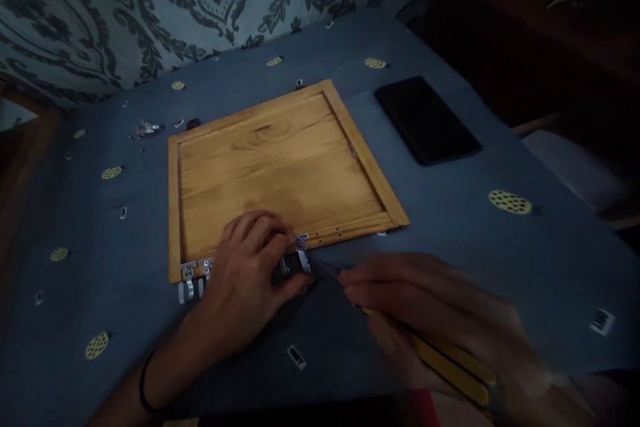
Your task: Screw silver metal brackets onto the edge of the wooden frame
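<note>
A framed wooden panel (280, 167) lies on the blue patterned cloth, with metal hooks (186, 281) along its near edge. My left hand (250, 273) rests over that edge, its fingers and thumb closed round a metal hook (303, 255) and a dark piece beside it. To the right, my right hand (430, 307), blurred, grips a tool with yellow handles (450, 367). The thin dark tip of the tool points at the hook by my left thumb. Small holes show in the panel's edge right of that hook.
A black phone-like slab (427, 120) lies right of the panel. Small metal pieces (147, 129) sit on the cloth (140, 240) at the back left. Patterned fabric (190, 0) rises behind the table. A pale seat-like shape (570, 167) stands beyond the right edge.
</note>
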Available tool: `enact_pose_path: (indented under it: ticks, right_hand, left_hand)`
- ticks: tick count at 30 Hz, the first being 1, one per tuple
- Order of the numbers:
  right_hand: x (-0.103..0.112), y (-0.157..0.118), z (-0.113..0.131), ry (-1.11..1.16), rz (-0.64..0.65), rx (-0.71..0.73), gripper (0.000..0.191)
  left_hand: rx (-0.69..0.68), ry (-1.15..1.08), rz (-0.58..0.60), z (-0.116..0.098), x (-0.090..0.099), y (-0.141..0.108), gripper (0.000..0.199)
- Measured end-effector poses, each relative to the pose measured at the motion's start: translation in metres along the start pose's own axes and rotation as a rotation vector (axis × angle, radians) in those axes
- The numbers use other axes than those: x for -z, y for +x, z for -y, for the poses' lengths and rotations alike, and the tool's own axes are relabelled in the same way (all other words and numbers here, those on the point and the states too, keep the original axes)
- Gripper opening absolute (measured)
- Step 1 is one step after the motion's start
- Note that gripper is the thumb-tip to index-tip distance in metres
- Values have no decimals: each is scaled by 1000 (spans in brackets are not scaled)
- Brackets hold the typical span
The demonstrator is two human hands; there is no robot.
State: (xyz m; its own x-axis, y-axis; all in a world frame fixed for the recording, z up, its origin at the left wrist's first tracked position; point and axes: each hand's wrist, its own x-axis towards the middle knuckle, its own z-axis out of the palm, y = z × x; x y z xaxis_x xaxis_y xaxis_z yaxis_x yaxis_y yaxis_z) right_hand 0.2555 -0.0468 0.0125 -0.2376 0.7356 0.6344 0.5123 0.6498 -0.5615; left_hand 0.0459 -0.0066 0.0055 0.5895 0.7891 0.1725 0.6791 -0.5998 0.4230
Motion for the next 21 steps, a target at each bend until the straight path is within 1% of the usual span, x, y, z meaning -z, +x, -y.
enact_pose_path:
  ticks: [3, 6, 8, 11, 17, 21]
  right_hand:
    - [-4, -3, -2, 2, -17, 13, 14]
    - [-7, -6, -5, 38, -82, 43, 12]
    - [-8, -7, -6, 71, -103, 31, 12]
    - [-7, -8, -4, 66, -38, -27, 14]
    - [-3, -7, 0, 15, -11, -64, 15]
    - [-3, -5, -2, -1, 32, -44, 15]
  left_hand:
    - [6, -19, -1, 1, -1, 0, 29]
    - [9, -51, -5, 2, -1, 0, 29]
    - [13, -67, -2, 2, -1, 0, 29]
    - [28, -67, 3, 1, -1, 1, 30]
    - [31, -38, -15, 1, -3, 0, 29]
    - [33, -17, -8, 2, -4, 0, 33]
